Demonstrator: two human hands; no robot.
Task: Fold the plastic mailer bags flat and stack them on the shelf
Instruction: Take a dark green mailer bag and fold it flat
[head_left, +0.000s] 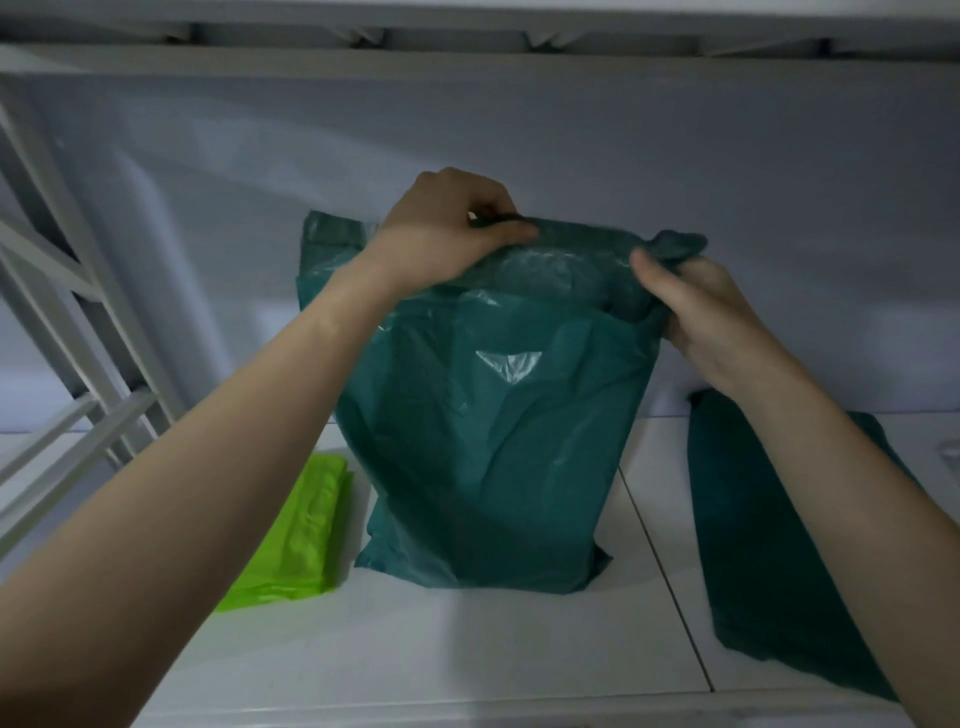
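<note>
A large teal plastic mailer bag hangs upright over the white shelf, its bottom edge touching the surface. My left hand pinches the bag's top edge near the middle. My right hand grips the top right corner, which is bunched between thumb and fingers. The top strip of the bag is bent over toward me. A folded lime-green mailer bag lies flat on the shelf to the left. Another teal bag lies on the shelf at the right, partly hidden under my right forearm.
A grey wall stands behind the shelf and another shelf's underside runs overhead. White metal frame struts slant along the left side. A seam divides the shelf surface into panels.
</note>
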